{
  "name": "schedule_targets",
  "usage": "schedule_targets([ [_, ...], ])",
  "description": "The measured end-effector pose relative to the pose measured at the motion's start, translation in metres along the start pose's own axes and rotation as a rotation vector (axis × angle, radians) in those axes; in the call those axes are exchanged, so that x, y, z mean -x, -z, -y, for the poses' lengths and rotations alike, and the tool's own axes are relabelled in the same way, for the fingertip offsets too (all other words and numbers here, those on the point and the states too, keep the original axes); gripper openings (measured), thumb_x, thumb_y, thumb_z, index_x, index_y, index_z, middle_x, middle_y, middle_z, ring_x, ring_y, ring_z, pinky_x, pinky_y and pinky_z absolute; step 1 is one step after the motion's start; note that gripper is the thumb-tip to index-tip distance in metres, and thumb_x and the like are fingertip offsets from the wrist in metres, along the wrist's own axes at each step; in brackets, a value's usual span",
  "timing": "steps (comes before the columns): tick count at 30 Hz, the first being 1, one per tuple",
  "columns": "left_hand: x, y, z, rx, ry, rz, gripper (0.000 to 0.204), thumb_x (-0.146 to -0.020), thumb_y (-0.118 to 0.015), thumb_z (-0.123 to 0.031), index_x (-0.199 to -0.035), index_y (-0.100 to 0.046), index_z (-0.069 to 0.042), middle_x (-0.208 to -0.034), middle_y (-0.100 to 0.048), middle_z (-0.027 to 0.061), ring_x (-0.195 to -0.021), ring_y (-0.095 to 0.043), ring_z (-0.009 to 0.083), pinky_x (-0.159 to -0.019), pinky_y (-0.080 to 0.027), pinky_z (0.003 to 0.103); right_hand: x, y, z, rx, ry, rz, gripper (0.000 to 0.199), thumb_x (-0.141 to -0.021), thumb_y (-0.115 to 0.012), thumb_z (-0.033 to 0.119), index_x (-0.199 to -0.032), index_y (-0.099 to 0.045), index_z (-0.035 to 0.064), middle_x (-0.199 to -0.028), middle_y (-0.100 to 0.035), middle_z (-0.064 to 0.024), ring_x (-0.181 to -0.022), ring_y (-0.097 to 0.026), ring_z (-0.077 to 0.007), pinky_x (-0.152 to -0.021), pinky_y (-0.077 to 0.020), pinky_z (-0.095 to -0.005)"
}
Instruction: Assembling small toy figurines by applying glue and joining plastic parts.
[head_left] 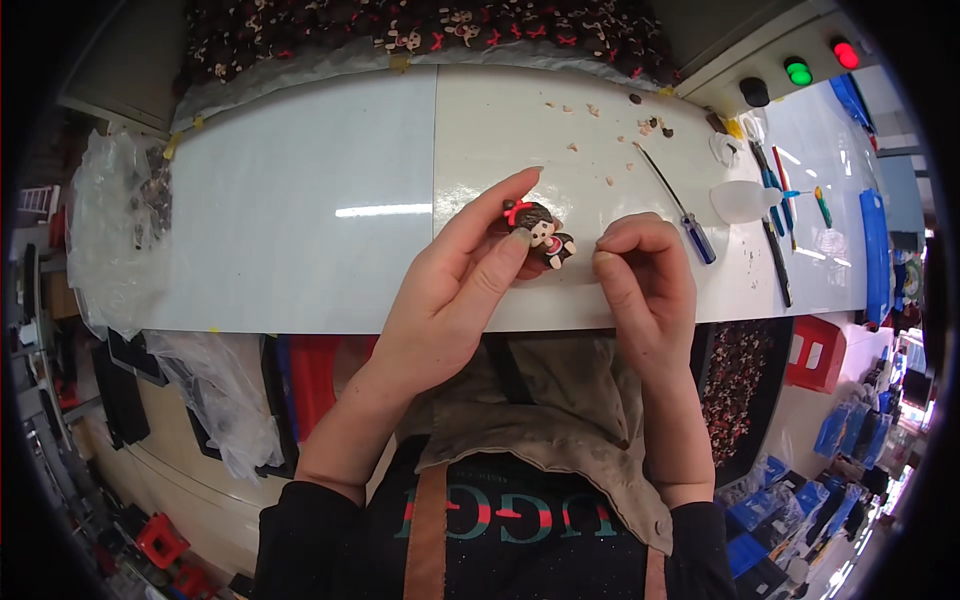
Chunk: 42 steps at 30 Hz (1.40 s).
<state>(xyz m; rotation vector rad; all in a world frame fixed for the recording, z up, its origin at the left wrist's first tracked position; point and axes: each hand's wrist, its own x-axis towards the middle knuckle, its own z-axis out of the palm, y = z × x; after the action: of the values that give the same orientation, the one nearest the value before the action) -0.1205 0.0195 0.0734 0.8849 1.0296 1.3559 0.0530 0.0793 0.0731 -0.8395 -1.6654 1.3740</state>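
Observation:
A small figurine (546, 236) with dark brown hair, a pale face and a red bow is held between the thumb and fingers of my left hand (445, 285), above the near part of the table. To its right, my right hand (648, 285) is closed in a pinch, thumb tip against the index finger, a little apart from the figurine. Whatever sits in that pinch, if anything, is too small to make out. A screwdriver (696, 238) with a blue and clear handle lies on the table beyond my right hand.
Pale crumbs (593, 110) and dark bits are scattered on the far table (290, 250). A white squeeze bottle (738, 202), a black tool (777, 264) and several brushes lie at the right. Many figurines (450, 30) fill the far edge; a black tray (735, 390) holds more below right.

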Motion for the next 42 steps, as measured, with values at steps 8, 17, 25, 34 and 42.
schedule_targets([
  [8,-0.002,-0.010,0.000,-0.040,0.017,-0.014,0.043,-0.099,-0.040,-0.012,-0.140,-0.035,-0.002,-0.118,-0.057,0.0106,-0.105,-0.054,0.0123,-0.091,-0.042,0.027,0.000,0.002,-0.006,0.290,0.418,-0.069,0.023,-0.074,-0.069,-0.005,-0.092,-0.060,0.0041,-0.086,-0.057,-0.0061,-0.078,-0.056,-0.0184,-0.067,-0.0460,-0.0271],
  [17,-0.005,-0.015,-0.001,-0.089,0.030,0.014,0.042,-0.099,-0.040,-0.014,-0.138,-0.037,0.001,-0.115,-0.058,0.0109,-0.108,-0.054,0.0146,-0.095,-0.042,0.028,0.001,-0.001,-0.007,0.416,0.452,-0.072,0.027,-0.072,-0.073,-0.002,-0.096,-0.067,0.0078,-0.086,-0.055,-0.0047,-0.075,-0.053,-0.0161,-0.062,-0.0450,-0.0251],
  [25,-0.008,-0.009,-0.004,-0.042,0.111,0.090,0.040,-0.099,-0.041,-0.016,-0.133,-0.041,0.003,-0.113,-0.058,0.0110,-0.108,-0.054,0.0150,-0.096,-0.041,0.028,-0.006,0.007,-0.001,0.460,0.515,0.044,0.027,-0.070,-0.070,-0.005,-0.095,-0.069,0.0077,-0.083,-0.054,-0.0042,-0.072,-0.053,-0.0163,-0.061,-0.0443,-0.0262],
  [34,-0.006,-0.008,-0.003,-0.015,0.088,0.125,0.043,-0.099,-0.041,-0.019,-0.136,-0.038,0.004,-0.116,-0.057,0.0103,-0.111,-0.052,0.0152,-0.096,-0.041,0.028,0.001,0.009,-0.001,0.126,0.243,-0.044,0.032,-0.073,-0.074,0.001,-0.103,-0.064,0.0059,-0.095,-0.056,-0.0061,-0.077,-0.055,-0.0153,-0.067,-0.0479,-0.0251],
  [42,-0.005,-0.012,-0.003,-0.019,0.062,0.091,0.039,-0.100,-0.042,-0.019,-0.134,-0.043,-0.001,-0.111,-0.057,0.0052,-0.102,-0.053,0.0104,-0.088,-0.044,0.025,0.001,0.010,-0.008,0.168,0.388,-0.035,0.029,-0.072,-0.074,0.000,-0.098,-0.063,0.0052,-0.093,-0.057,-0.0071,-0.080,-0.057,-0.0159,-0.063,-0.0494,-0.0248],
])
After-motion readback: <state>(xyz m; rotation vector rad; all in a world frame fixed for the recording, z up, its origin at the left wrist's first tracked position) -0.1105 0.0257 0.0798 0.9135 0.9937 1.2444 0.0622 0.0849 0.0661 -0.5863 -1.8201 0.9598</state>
